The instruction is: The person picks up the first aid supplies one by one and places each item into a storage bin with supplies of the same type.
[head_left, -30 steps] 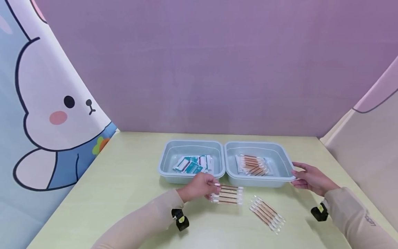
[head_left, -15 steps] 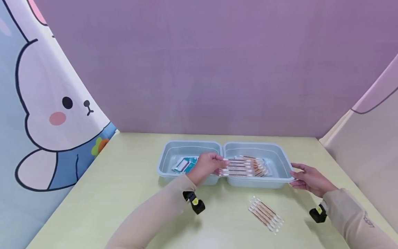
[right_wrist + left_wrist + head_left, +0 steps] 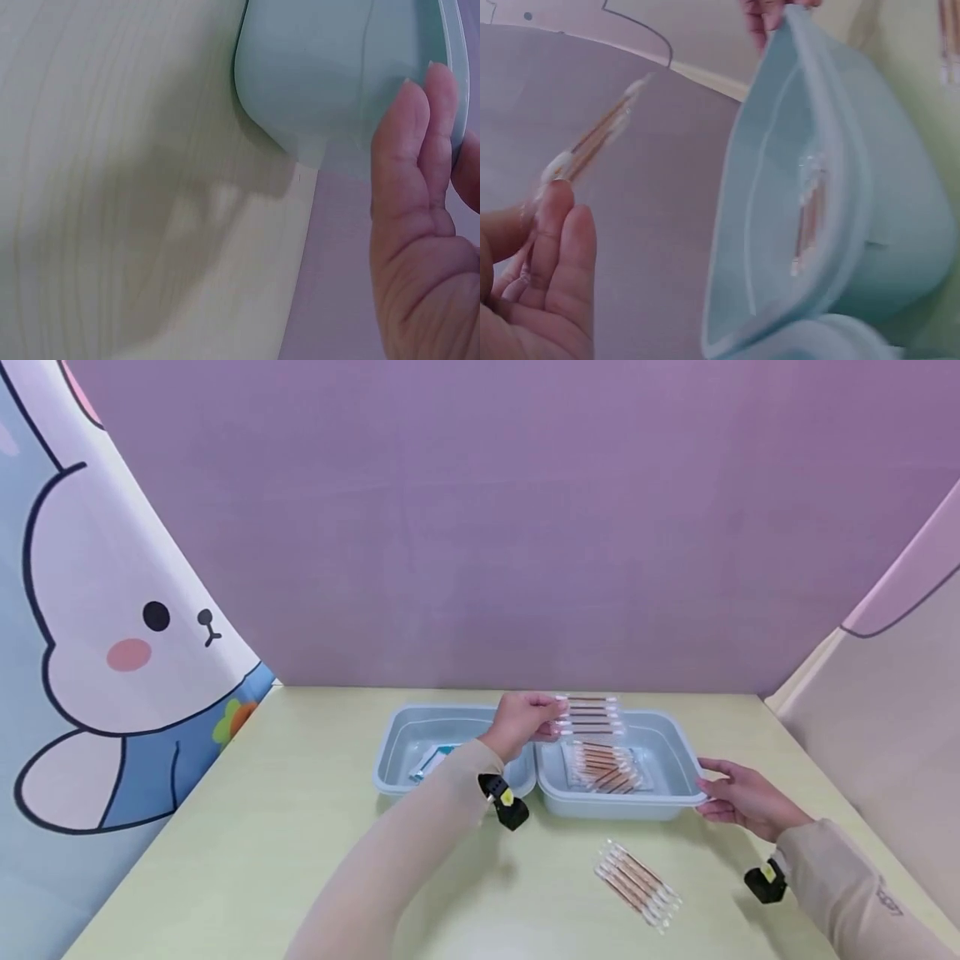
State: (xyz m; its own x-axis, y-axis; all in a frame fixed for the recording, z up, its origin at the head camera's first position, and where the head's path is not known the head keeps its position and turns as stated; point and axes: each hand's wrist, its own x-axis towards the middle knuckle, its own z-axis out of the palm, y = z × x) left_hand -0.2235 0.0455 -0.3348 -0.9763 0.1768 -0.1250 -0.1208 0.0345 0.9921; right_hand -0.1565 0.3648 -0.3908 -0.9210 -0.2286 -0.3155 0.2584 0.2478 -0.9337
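My left hand (image 3: 520,723) pinches one end of a clear flat packet of cotton swabs (image 3: 594,716), with dark sticks and white tips. It is raised over the back of the right light-blue plastic basin (image 3: 611,808). In the left wrist view the packet appears nearly edge-on, thumb and fingers at its end. Inside that basin lie several similar swab packets (image 3: 602,767). My right hand (image 3: 750,797) holds the basin's right side at the rim; the right wrist view has two fingers (image 3: 401,142) along its outer wall.
Another light-blue basin (image 3: 384,760) stands against the left side of the first, holding teal-and-white packets (image 3: 429,760) partly hidden by the left arm. A further swab packet (image 3: 638,883) lies on the pale table in front. A purple backdrop (image 3: 480,527) rises behind.
My left hand has lifted the swab packet from before the basins, up and forward, over the right basin's back part. The right hand stays at the basin's edge.
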